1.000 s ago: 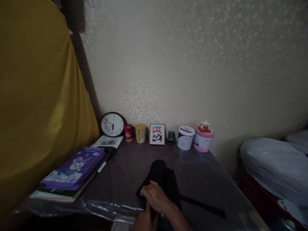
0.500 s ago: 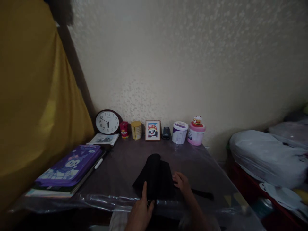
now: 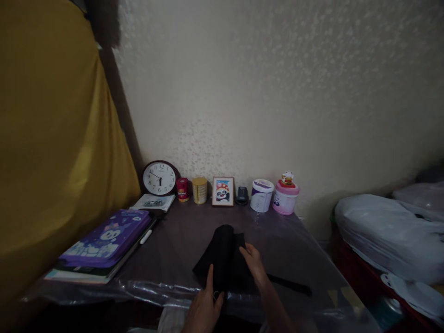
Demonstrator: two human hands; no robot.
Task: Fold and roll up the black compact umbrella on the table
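A black folding umbrella (image 3: 222, 254), its loose cloth panels spread to both sides, lies near the front edge of the table. My left hand (image 3: 204, 305) is closed around its near end, with the index finger stretched along the cloth. A small ring shows beside that thumb. On the other side my right hand (image 3: 252, 259) pinches the edge of the right-hand cloth panel between thumb and fingers. A dark strap (image 3: 291, 284) lies on the table to the right, behind my right forearm; whether it joins the umbrella I cannot tell.
Purple case (image 3: 107, 236) on books and a white pen (image 3: 145, 237) lie left. Along the wall stand a clock (image 3: 159, 178), red tin (image 3: 182, 189), yellow tin (image 3: 200, 190), panda picture (image 3: 223, 191), black object (image 3: 242, 195) and two tubs (image 3: 262, 196). Plastic-wrapped bundles (image 3: 388, 236) sit right.
My right hand has moved up and left onto the umbrella's right panel and now grips its edge. My left hand keeps its hold. The view has shifted slightly.
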